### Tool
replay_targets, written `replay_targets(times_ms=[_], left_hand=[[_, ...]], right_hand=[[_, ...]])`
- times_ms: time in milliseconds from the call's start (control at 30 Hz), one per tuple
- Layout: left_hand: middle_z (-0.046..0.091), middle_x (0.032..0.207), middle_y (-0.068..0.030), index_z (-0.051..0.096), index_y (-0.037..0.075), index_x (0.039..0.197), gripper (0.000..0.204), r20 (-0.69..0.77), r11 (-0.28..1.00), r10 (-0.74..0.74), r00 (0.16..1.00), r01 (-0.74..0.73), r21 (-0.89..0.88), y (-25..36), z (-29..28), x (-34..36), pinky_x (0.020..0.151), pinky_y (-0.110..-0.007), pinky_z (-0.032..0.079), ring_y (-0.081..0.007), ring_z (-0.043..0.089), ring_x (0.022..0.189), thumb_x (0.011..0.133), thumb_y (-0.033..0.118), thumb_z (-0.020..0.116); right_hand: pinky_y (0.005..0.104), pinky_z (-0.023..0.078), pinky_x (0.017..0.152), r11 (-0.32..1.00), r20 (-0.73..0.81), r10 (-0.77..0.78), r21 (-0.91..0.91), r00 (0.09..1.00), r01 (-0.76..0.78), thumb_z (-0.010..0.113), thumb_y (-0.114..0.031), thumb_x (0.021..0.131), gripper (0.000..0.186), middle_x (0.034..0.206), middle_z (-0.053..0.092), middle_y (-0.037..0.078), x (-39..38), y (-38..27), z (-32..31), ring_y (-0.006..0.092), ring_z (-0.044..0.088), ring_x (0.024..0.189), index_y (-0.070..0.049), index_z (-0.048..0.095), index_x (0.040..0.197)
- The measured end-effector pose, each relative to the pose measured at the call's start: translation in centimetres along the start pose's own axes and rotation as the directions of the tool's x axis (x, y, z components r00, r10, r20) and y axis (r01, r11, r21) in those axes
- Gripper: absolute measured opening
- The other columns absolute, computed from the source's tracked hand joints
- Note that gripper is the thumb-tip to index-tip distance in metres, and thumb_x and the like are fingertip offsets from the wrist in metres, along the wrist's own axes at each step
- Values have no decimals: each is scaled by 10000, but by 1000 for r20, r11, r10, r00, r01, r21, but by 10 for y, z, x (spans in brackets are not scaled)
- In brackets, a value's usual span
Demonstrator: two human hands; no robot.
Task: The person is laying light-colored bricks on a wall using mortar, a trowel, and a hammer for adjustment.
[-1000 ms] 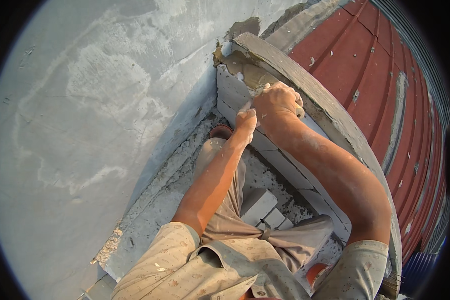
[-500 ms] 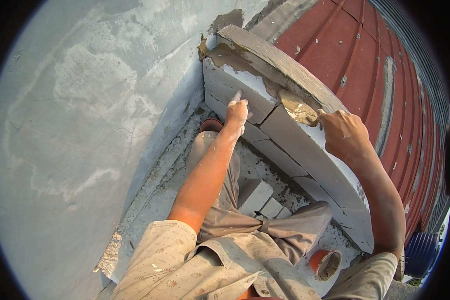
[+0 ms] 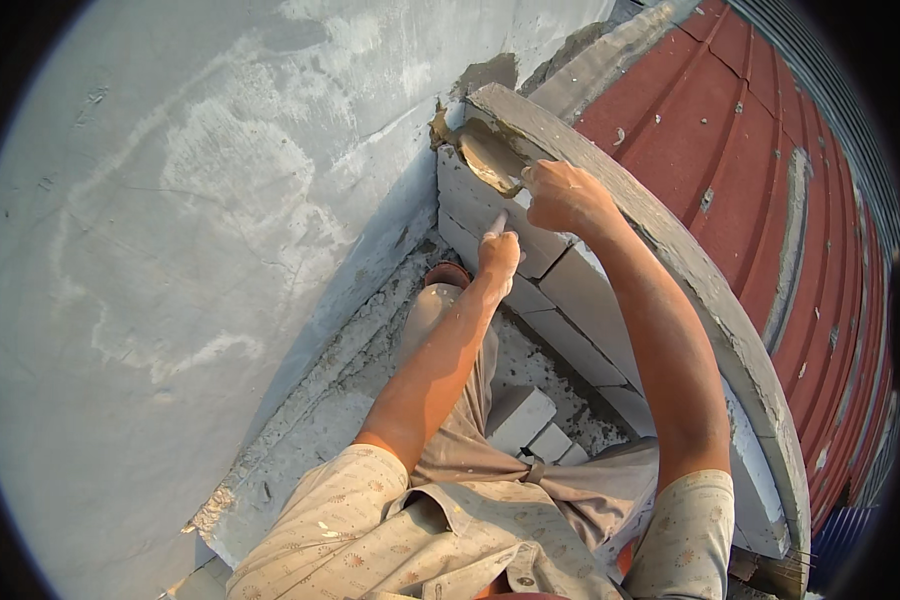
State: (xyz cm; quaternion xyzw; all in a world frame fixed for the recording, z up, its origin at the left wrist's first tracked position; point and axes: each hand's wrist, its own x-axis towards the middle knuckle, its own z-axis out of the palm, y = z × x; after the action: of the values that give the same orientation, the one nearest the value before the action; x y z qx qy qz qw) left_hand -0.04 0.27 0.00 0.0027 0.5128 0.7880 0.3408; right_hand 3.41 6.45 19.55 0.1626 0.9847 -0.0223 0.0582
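R hand [image 3: 567, 197] clenched round trowel [image 3: 490, 165], blade at far end betw. top block [image 3: 470, 198] & curb [image 3: 660, 228]. L hand [image 3: 500, 258] half-curled, 1 finger out by block face; can't tell if it holds anything. Courses up, mortar [image 3: 438, 127] in at corner; vert. joint [image 3: 557, 260] looks unfilled, rest part hidden by R arm [image 3: 675, 370].
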Motion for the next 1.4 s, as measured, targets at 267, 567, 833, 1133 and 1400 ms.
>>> replay_targets(times_ms=[267, 567, 833, 1133, 1400], left_hand=[[448, 1246, -147, 364, 121, 1448, 567, -51, 999, -3, 999, 5, 43, 7, -3, -3, 898, -404, 491, -235, 493, 1046, 884, 71, 399], [442, 1296, -174, 321, 78, 1460, 605, -51, 1000, -9, 999, 11, 27, 11, 5, -10, 937, -410, 471, -263, 476, 1145, 858, 23, 350], [331, 1437, -223, 269, 53, 1474, 653, -2, 998, 43, 999, -43, 35, 10, 7, -13, 959, -423, 458, -329, 424, 1259, 827, -4, 335], [350, 1457, -189, 314, 58, 1460, 610, 27, 999, -39, 999, 39, -11, 6, -24, 13, 976, -415, 417, -294, 420, 1279, 853, 54, 372], [331, 1499, -130, 358, 58, 1440, 598, -41, 995, 4, 999, -8, -98, 21, -9, 3, 1098, -442, 224, -304, 307, 1367, 931, 372, 391]], right_hand=[[361, 486, 721, 954, -89, -63, 288, 994, 86, 605, -86, 791, 488, 920, 669, 180, -49, 55, -13, 248, 631, 773, -108, 583, 1279], [399, 506, 690, 984, -212, 121, -106, 970, -146, 568, -113, 853, 440, 890, 568, 131, -128, 74, 35, 278, 614, 811, -178, 573, 1288], [441, 527, 685, 983, -138, 139, -101, 981, -153, 510, -51, 832, 465, 938, 587, 214, -95, 54, 61, 342, 652, 770, -105, 552, 1292], [442, 500, 714, 986, -15, 76, 149, 997, -72, 601, -87, 797, 427, 891, 601, 173, -153, 68, 31, 340, 621, 822, -74, 599, 1224], [418, 548, 697, 954, -246, 293, 5, 924, -301, 550, -35, 820, 556, 965, 527, 141, -131, 19, 105, 326, 634, 797, -174, 486, 1354]])
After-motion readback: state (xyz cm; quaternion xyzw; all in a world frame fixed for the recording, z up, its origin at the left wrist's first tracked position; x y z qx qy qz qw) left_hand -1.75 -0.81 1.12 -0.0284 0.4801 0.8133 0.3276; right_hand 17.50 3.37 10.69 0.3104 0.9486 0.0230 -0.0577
